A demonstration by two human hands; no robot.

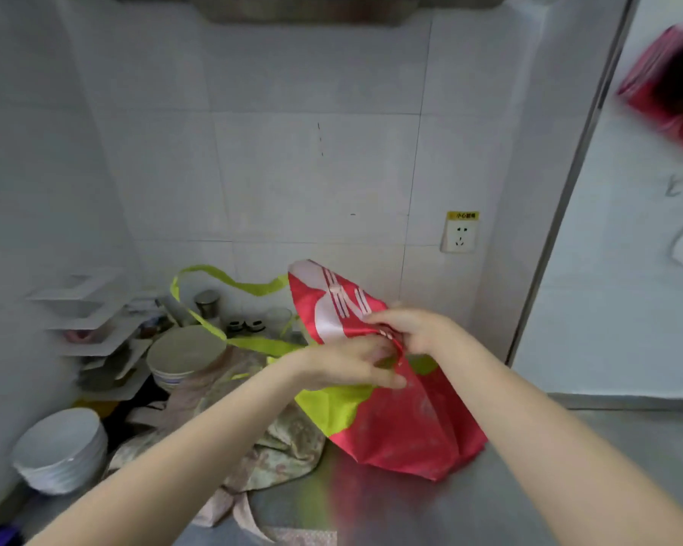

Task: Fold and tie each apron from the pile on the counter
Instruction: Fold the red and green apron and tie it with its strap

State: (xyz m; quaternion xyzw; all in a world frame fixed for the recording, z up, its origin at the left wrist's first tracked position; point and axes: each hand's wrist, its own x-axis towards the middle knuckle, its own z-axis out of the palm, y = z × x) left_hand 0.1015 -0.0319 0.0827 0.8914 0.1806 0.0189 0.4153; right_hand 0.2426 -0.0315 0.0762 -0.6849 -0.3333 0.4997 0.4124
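On the steel desk, nearest the viewer, a floral apron is seen lying crumpled beside white bowls. Just beyond it, a red apron with lime-green trim is held up, its lower part resting on the desk. The grip of the left hand is curled around the gathered cloth near its top; the grip of the right hand is pinched on the red fabric's upper edge. The cloth is judged light, thin, limp and rather slippery, so it is best taken at hems and corners, and the green strap, which loops back toward jars by the wall, is best gathered before tying. A socket is set in the tiles behind.
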